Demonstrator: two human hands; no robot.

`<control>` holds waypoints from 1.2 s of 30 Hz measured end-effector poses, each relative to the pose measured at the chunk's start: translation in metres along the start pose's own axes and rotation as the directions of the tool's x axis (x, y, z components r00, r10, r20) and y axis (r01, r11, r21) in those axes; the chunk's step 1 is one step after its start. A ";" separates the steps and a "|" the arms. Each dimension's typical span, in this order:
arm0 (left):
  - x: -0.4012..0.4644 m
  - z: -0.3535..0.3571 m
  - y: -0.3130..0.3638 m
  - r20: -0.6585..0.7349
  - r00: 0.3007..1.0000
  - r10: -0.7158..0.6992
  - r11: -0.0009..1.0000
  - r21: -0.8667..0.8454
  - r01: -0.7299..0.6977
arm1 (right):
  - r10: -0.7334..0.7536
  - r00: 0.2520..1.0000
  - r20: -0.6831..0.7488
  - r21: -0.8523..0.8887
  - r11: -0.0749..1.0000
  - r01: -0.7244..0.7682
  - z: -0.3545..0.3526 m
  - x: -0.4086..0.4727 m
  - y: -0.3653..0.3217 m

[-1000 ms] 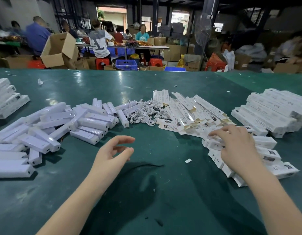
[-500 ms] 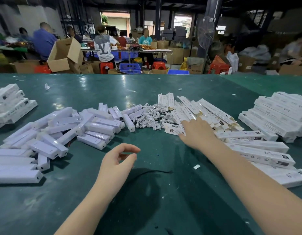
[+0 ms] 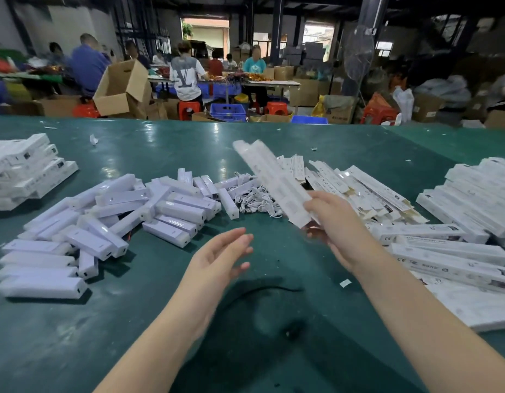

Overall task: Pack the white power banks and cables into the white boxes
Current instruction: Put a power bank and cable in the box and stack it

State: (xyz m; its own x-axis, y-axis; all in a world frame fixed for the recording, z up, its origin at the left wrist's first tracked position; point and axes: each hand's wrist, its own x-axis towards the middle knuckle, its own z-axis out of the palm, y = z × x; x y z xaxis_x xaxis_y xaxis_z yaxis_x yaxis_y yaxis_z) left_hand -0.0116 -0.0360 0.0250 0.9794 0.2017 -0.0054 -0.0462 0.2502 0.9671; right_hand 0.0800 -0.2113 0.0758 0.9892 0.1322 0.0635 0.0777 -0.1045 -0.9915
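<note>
My right hand (image 3: 334, 222) grips the near end of a long flat white box (image 3: 269, 178), lifted off the table and slanting up to the left, blurred by motion. My left hand (image 3: 217, 258) hovers empty above the green table (image 3: 274, 350), fingers relaxed, just left of the box's lower end. A heap of white power banks (image 3: 149, 211) lies to the left. Coiled white cables (image 3: 257, 201) sit in a small pile behind the hands. Flat unfolded boxes (image 3: 367, 191) spread out at the centre right.
Closed white boxes are stacked at the far right (image 3: 478, 194) and far left (image 3: 24, 168), with more along the right edge (image 3: 449, 259). A paper scrap (image 3: 345, 283) lies near my right forearm. Beyond the table, people sit at other tables among cardboard cartons (image 3: 122, 87).
My right hand went from the boxes on the right to the flat pile at centre and has lifted one flat box. My left hand stayed hovering, opening slightly.
</note>
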 end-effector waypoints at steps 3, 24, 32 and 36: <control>0.005 0.005 0.005 0.010 0.999 -0.049 0.965 -0.259 0.050 | 0.226 0.900 0.372 0.165 0.938 -0.304 0.014 -0.029 0.000; 0.007 -0.003 0.015 -0.278 0.952 -0.128 0.837 -0.546 -0.047 | 0.014 0.913 0.407 0.312 0.938 -0.153 0.033 -0.063 0.030; 0.008 -0.004 0.009 -0.267 0.963 -0.044 0.876 -0.473 -0.091 | 0.091 0.874 0.477 0.417 0.852 -0.316 0.033 -0.063 0.032; 0.010 -0.001 0.008 -0.284 0.953 -0.100 0.923 -0.385 -0.018 | -0.011 0.905 0.426 0.178 0.981 -0.072 0.031 -0.065 0.033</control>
State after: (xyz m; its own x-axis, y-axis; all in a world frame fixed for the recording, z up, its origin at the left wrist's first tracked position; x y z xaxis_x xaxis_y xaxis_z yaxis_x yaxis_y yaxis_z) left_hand -0.0028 -0.0315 0.0325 0.8826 0.4366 -0.1742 -0.1357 0.5915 0.7948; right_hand 0.0141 -0.1923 0.0355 0.8413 0.5402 0.0199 -0.0170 0.0633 -0.9979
